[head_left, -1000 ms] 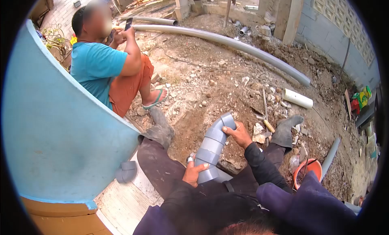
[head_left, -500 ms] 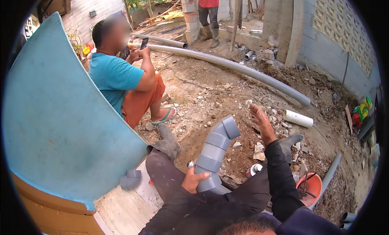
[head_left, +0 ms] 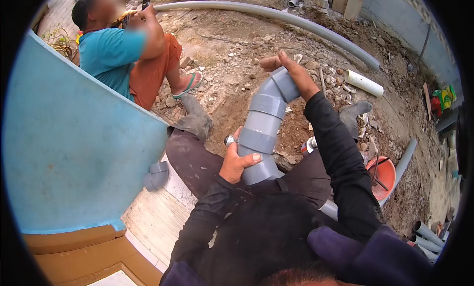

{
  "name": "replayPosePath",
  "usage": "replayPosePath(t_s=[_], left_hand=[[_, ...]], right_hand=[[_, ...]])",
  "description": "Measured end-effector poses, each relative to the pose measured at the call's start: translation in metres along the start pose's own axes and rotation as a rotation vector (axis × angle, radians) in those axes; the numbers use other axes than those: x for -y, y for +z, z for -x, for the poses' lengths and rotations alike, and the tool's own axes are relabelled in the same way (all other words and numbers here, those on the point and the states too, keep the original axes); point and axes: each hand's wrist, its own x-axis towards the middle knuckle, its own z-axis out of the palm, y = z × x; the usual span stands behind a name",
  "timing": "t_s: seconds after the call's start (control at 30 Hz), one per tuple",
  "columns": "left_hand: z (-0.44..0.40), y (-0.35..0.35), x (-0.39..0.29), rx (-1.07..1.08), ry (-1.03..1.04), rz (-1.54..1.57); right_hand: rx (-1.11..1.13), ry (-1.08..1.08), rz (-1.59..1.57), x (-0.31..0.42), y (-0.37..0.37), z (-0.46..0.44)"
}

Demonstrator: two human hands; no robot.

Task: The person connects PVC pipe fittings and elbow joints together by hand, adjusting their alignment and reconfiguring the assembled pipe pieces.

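Note:
A grey PVC pipe assembly [head_left: 260, 120] with an elbow fitting at each end rises tilted from my lap. My left hand [head_left: 236, 162] is wrapped round its lower part, thumb across the front. At the upper elbow's end, my right hand [head_left: 297, 77] lies with its palm against the fitting and its fingers stretched out, some hidden behind it. By my right thigh stands a small can [head_left: 310, 145], partly covered by my leg. A loose grey elbow [head_left: 157, 176] rests on the ledge to my left.
A co-worker in a teal shirt [head_left: 111, 46] sits at the left, holding a phone. A blue wall panel [head_left: 84, 138] fills the left side. Beyond lie a long grey pipe [head_left: 296, 22] and a short white pipe [head_left: 364, 83] on rubble. An orange bucket [head_left: 387, 175] stands at right.
My right hand has come from the air beside the pipe assembly onto its upper end. The view has tilted down, and the assembly appears higher and more upright. My left hand keeps its hold.

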Motion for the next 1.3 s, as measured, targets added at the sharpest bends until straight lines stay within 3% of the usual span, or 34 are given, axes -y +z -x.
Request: replayPosePath(t_s=[0.1, 0.3, 0.33, 0.43, 0.57, 0.63, 0.9, 1.0, 1.17, 1.3], left_hand=[[-0.004, -0.006, -0.001, 0.008, -0.024, 0.039], [-0.013, -0.017, 0.002, -0.052, -0.014, 0.045], [-0.012, -0.021, 0.002, -0.038, -0.034, 0.047], [-0.015, -0.022, -0.002, -0.017, 0.029, -0.083], [-0.014, -0.019, -0.022, 0.133, -0.074, -0.144], [-0.018, -0.016, -0.021, 0.178, -0.111, -0.147], [-0.011, -0.028, 0.021, 0.024, -0.071, 0.039], [-0.006, -0.038, 0.031, -0.019, -0.130, 0.113], [-0.003, -0.044, 0.052, -0.193, -0.141, 0.053], [-0.006, -0.045, 0.052, -0.097, -0.081, 0.144]], right_hand=[[-0.079, 0.178, 0.064, 0.007, -0.004, 0.010], [-0.157, -0.181, 0.198, 0.003, 0.004, 0.017], [-0.118, -0.080, 0.101, 0.002, 0.002, 0.016], [-0.159, -0.055, 0.111, 0.011, 0.003, 0.013], [0.039, -0.061, 0.130, 0.019, -0.014, 0.008], [0.014, -0.049, 0.097, 0.019, -0.012, 0.007], [0.033, -0.105, 0.210, 0.016, -0.005, 0.018], [-0.186, -0.252, 0.385, 0.041, -0.014, 0.025], [-0.492, -0.638, 0.365, 0.196, -0.082, 0.033], [-0.635, -0.920, 0.407, 0.273, -0.122, 0.047]])
